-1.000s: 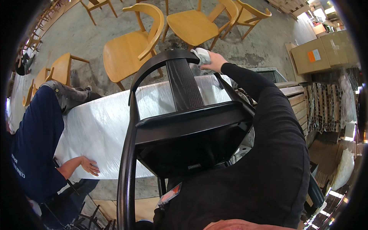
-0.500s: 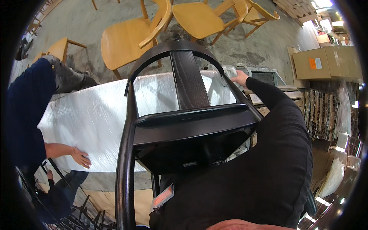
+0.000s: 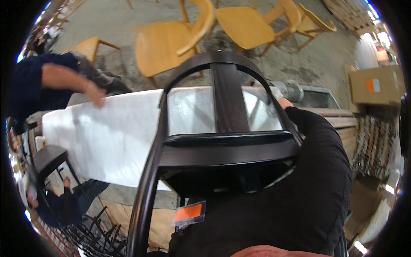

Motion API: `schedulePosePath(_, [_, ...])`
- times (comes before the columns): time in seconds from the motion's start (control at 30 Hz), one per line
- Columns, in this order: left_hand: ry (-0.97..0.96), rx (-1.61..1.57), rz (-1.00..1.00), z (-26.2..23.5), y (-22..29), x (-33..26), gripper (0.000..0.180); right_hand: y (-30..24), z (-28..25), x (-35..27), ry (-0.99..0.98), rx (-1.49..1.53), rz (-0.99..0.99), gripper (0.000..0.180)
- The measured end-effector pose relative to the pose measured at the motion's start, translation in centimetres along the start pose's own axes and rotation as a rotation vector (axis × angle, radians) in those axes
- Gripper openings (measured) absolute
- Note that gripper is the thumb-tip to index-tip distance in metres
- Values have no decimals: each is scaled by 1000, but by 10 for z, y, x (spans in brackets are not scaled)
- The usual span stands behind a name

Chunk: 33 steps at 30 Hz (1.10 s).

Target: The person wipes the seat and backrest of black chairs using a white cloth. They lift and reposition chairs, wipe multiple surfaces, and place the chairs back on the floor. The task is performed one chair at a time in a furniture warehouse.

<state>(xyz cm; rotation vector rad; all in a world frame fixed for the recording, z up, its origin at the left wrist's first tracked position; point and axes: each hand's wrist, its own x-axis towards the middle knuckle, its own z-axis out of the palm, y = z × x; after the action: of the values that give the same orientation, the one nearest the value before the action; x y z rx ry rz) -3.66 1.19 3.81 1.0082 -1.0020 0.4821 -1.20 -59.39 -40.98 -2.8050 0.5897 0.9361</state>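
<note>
A black wooden chair [image 3: 231,147] fills the middle of the view, close to my body, its curved top rail pointing away from me and the dark underside of its seat showing. Beyond its right side my right arm reaches forward. My right hand [image 3: 286,103] is by the right end of a long padded table [image 3: 107,141] covered in pale shiny material, next to a clear plastic bundle [image 3: 276,91]. The chair frame partly covers that hand, and its fingers do not show well. My left hand is out of sight.
A co-worker's blurred hand [image 3: 96,94] is over the table's left part. Light wooden chairs [image 3: 244,28] stand on the concrete floor beyond. At right are a cardboard box [image 3: 376,85] and stacked wood [image 3: 372,145]. Another person [image 3: 64,205] is at lower left, near a dark stool [image 3: 49,158].
The view has shifted, so most things sit further right. The co-worker's hand has lifted off the near part of the table and moved toward its far edge. My right hand is now more hidden.
</note>
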Motion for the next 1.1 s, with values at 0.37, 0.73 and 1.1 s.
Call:
schedulePosePath(0.37, [-443,-51,-174,-43,36,3,27,-200,-236,29,640,7,-283,31])
schedulePosePath(0.73, [-60,363,-379,-23,67,-28,13,-556,-306,-257,178,519,-884,90])
schedulePosePath(1.1, [-264,737,-1197,-154,163,-288,17,-394,-129,-445,1102,1583,-793,19])
